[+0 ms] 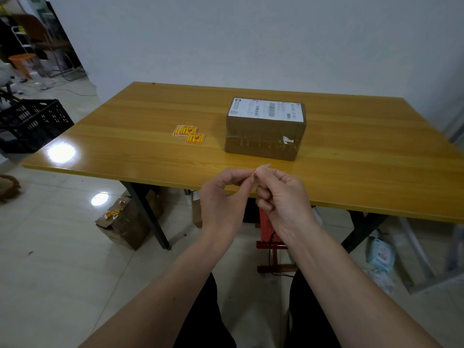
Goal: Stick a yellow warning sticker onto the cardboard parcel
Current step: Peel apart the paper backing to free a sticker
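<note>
A brown cardboard parcel [265, 136] wrapped in clear tape stands on the wooden table [150, 114], with a white shipping label on its top. To its left lies a small pile of yellow and red warning stickers [188, 133]. Over the table's near edge, my left hand [222, 197] and my right hand [283, 197] meet at the fingertips. Between them they pinch a small sticker [259, 172], seen edge-on, with a pale backing sheet showing. Its printed face is hidden from me.
A black plastic crate [32, 124] stands on the floor at the left. Under the table lie a torn cardboard box [123, 219] and a red stool [270, 237]. A packet of tissues [380, 254] lies on the floor at the right.
</note>
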